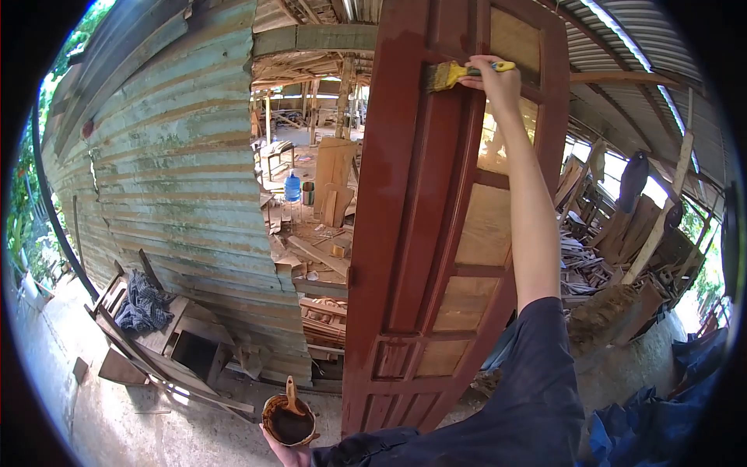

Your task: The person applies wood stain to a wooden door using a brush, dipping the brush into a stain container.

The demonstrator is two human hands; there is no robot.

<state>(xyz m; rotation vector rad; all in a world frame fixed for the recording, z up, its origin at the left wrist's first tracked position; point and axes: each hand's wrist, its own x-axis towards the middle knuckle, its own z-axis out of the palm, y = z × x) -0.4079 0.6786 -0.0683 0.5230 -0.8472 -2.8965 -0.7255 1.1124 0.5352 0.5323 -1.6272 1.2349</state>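
Observation:
My right hand (492, 76) is closed on the yellow handle of a paintbrush (447, 76). Its bristles touch the upper part of a tall red-brown panelled door (389, 194), which stands upright before me and has lighter, covered panes (484, 224) down its right side. Low in the view, my left hand (285, 451) holds a round container (289, 420) of dark liquid from below. A second brush (292, 395) with a wooden handle rests in that container. Parts of the left fingers are hidden beneath it.
Left stands a corrugated metal wall (179, 171). A wooden bench (175, 331) with a grey cloth (144, 303) is in front of it. Behind the door, an opening shows boards and a blue water jug (292, 188). Scrap wood (580, 261) and dark blue sheeting (650, 424) lie right.

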